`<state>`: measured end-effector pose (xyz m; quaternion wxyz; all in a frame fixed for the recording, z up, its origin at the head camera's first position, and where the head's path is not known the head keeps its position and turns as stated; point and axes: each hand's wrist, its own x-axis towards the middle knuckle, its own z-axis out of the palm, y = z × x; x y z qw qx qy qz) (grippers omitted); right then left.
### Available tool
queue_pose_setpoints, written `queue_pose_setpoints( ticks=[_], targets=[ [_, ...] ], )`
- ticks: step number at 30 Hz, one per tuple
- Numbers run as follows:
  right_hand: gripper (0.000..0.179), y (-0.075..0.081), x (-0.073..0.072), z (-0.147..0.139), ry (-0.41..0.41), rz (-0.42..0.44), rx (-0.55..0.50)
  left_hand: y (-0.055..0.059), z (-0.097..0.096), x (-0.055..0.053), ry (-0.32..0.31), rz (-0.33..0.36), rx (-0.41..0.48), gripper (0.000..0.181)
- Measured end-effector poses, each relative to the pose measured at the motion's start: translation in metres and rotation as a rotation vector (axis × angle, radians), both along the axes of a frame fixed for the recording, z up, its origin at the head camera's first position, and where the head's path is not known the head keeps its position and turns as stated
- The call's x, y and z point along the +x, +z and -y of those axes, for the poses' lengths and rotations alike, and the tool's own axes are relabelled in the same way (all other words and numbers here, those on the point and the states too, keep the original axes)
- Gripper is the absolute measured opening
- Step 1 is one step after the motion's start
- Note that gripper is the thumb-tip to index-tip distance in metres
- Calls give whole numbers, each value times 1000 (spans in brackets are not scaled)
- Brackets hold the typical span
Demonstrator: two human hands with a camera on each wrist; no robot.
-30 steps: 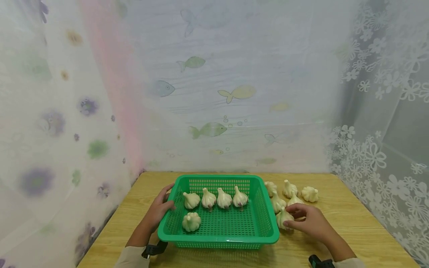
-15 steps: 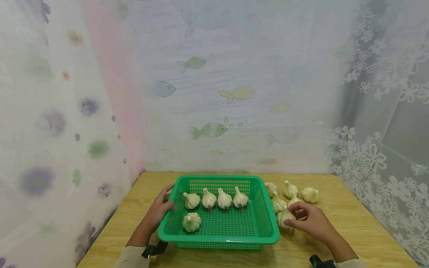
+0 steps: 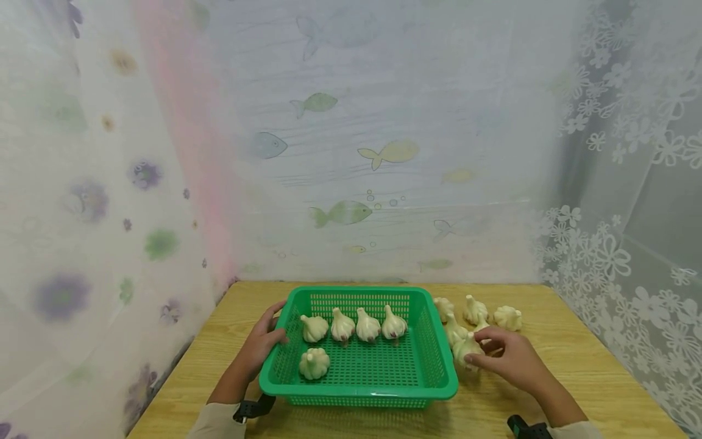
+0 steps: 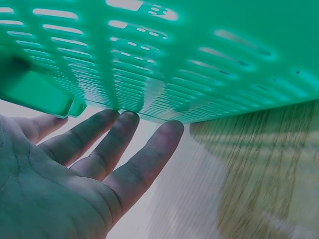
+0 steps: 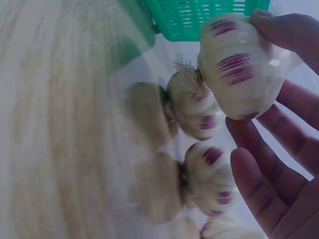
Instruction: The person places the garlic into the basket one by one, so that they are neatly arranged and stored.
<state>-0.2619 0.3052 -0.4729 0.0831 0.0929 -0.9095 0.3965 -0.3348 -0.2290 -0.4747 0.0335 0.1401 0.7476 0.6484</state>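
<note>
In the head view, my left hand point(image 3: 262, 341) holds the left side of a green plastic basket point(image 3: 359, 391). Its thumb lies at the rim. The left wrist view shows the fingers point(image 4: 149, 159) against the slotted outer wall. My right hand point(image 3: 507, 358) pinches a garlic bulb point(image 3: 465, 349) between thumb and fingers, just right of the basket. The right wrist view shows this bulb's rooty base and purple streaks, with more bulbs point(image 5: 209, 177) below it. Inside the basket, several garlic bulbs point(image 3: 368, 326) make a back row, and one bulb point(image 3: 314, 364) sits at front left.
Several loose garlic bulbs point(image 3: 507, 318) lie on the wooden table point(image 3: 570, 353) to the right of the basket, partly hidden by the right hand. Patterned sheets point(image 3: 384, 183) hang behind the table and at both sides.
The garlic bulb in my right hand has risen slightly and tilted. My left hand and the basket have stayed in place.
</note>
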Motion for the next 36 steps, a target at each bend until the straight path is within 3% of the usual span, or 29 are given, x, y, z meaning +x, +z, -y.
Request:
queue_pose_setpoints(
  ticks=[7,19,28,36],
  targets=[
    [44,9,-1,-2,23,-77,-2,-1,-1,-1,5,-4,-5,83],
    [37,31,-6,-1,55,-215,80,-2,0,-1,-6,-4,-7,83],
    [48,51,-10,4,23,-220,119,-2,0,-1,-6,-5,-7,83],
    [44,62,-16,13,38,-245,151,-1,0,0,5,-10,-17,82]
  ],
)
